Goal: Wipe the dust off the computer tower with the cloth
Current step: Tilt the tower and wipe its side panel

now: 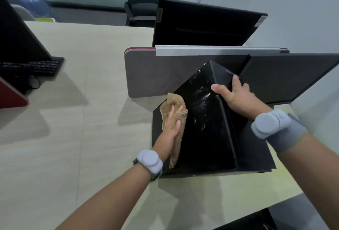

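Observation:
A black computer tower (205, 134) stands on the pale desk (91, 119), seen from above, with shiny streaks on its glossy left side panel. My left hand (171, 125) lies flat on a tan fuzzy cloth (173, 105) and presses it against that left panel near its front edge. The cloth hangs down below my palm. My right hand (236, 95) grips the tower's top ridge, thumb on the left panel and fingers over the right side. Both wrists carry grey bands.
A grey desk divider (146, 72) stands just behind the tower. A monitor (286, 77) is at the right, another monitor's back (201, 26) beyond the divider. A black keyboard (36, 65) lies far left. An office chair (145, 0) and a water jug (33, 0) stand at the back.

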Action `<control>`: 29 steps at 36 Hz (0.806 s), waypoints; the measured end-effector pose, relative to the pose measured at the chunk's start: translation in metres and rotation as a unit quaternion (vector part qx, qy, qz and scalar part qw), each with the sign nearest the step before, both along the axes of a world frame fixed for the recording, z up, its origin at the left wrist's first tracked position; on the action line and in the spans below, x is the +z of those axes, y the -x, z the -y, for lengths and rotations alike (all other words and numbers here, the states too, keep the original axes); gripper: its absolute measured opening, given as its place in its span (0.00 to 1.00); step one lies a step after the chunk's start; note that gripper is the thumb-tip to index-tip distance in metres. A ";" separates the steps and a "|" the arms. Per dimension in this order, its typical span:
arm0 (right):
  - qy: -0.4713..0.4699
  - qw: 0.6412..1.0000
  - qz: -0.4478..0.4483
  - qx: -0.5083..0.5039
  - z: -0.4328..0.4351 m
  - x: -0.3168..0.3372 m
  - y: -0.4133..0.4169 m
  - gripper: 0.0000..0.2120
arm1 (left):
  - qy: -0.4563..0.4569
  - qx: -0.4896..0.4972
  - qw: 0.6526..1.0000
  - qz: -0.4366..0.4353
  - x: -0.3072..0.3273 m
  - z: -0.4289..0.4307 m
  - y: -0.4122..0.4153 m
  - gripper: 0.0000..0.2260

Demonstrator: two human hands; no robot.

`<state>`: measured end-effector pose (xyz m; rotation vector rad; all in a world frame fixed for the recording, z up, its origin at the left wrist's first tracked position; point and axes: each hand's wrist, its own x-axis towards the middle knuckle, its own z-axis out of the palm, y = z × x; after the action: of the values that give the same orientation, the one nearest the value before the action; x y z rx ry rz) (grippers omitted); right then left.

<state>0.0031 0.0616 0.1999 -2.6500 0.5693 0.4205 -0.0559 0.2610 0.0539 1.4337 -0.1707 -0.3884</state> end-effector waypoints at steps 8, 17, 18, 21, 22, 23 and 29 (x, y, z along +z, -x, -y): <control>-0.007 1.000 0.003 -0.013 0.009 -0.004 -0.005 0.61 | 0.106 0.074 0.982 -0.136 -0.001 0.003 -0.060 0.49; -0.023 1.000 0.002 -0.021 0.015 -0.005 -0.005 0.61 | 0.029 0.000 0.999 0.043 0.025 0.024 -0.056 0.23; -0.020 1.000 0.002 -0.021 0.015 -0.006 -0.006 0.61 | 0.015 -0.006 0.998 0.060 0.030 0.027 -0.052 0.20; -0.018 1.000 0.003 -0.021 0.017 -0.008 -0.006 0.60 | -0.029 -0.017 0.993 0.117 0.039 0.028 -0.025 0.20; -0.020 1.000 0.002 -0.022 0.018 -0.008 -0.006 0.60 | -0.025 -0.027 0.992 0.122 0.040 0.028 -0.013 0.21; -0.022 1.000 0.001 -0.021 0.018 -0.008 -0.006 0.61 | -0.018 -0.041 0.991 0.123 0.042 0.025 0.000 0.22; -0.020 1.000 -0.004 -0.019 0.018 -0.004 -0.005 0.61 | -0.031 -0.080 0.986 0.145 0.053 0.020 0.051 0.26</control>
<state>0.0078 0.0440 0.1957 -2.5954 0.6058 0.4265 -0.1068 0.2414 0.1065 1.5397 -0.5146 -0.3161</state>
